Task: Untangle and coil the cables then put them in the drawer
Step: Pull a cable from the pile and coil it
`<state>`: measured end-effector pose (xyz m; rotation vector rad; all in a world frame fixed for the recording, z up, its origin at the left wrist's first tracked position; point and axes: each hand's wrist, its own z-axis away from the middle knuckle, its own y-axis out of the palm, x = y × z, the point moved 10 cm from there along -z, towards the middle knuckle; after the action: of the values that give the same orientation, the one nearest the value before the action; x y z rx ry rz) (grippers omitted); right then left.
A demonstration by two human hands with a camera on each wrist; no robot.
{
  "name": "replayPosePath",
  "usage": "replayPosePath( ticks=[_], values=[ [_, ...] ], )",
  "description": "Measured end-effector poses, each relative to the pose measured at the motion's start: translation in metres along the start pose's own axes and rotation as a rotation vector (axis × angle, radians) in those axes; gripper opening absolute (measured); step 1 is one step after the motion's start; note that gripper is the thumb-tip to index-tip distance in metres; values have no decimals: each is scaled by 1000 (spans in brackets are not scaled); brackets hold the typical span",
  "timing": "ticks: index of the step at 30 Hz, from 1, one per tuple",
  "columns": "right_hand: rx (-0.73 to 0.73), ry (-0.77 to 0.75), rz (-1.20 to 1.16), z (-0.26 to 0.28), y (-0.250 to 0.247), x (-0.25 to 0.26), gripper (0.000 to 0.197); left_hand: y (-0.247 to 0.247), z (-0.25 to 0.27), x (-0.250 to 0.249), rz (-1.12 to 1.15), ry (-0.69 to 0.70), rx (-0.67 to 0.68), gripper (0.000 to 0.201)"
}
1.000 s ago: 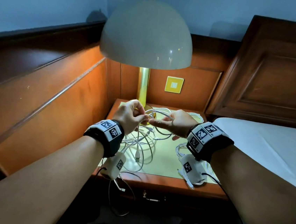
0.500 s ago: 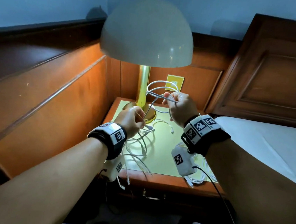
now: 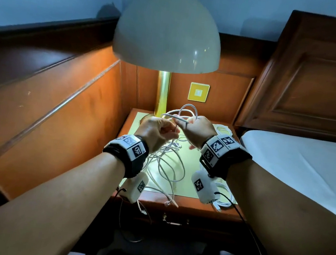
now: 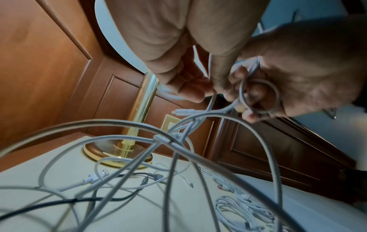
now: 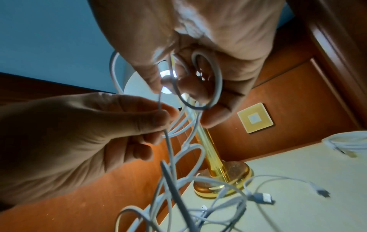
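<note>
Seemingly lamplit nightstand [image 3: 178, 200], cables [image 3: 167, 166], wood panelling [image 3: 61, 103]

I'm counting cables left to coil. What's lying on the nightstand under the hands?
A loose tangle of white cables on the nightstand, plus a coiled bundle beside the right hand. The wrists hide parts, so no exact count.

We see white cables [image 3: 169, 165] tangled on the desk [image 3: 188, 160], whose top is pale yellow-green inside a reddish-brown wooden rim. One black cable [image 4: 111, 199] runs among them. Behind the desk, the lamp [image 3: 168, 32] has a cream dome shade over a shiny gold stem. Right of the lamp, a yellow wall plate [image 3: 198, 92] has a pale square centre. Both wristbands [image 3: 218, 148] are black with black-and-white square-patterned tags. The wall panelling [image 3: 61, 103] is orange-brown wood.
</note>
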<state>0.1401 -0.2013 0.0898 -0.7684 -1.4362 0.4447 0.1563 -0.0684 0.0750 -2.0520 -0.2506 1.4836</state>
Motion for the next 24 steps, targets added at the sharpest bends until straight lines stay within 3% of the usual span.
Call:
replayPosePath(
  ticks=[4, 7, 13, 20, 24],
  values=[
    [-50, -97, 49, -5, -3, 24, 33, 6, 2, -4, -44, 54, 24, 19],
    [-155, -167, 31, -8, -19, 36, 29, 12, 1, 8, -140, 8, 59, 9],
    [-370, -184, -56, -9, -66, 32, 38, -2, 4, 57, -442, -116, 26, 15],
    [-310, -85, -296, -9, -64, 25, 31, -6, 1, 57, -425, -100, -24, 9],
    [-360, -124, -221, -9, -63, 28, 35, -24, -5, 44, -327, -95, -159, 7]
  ],
)
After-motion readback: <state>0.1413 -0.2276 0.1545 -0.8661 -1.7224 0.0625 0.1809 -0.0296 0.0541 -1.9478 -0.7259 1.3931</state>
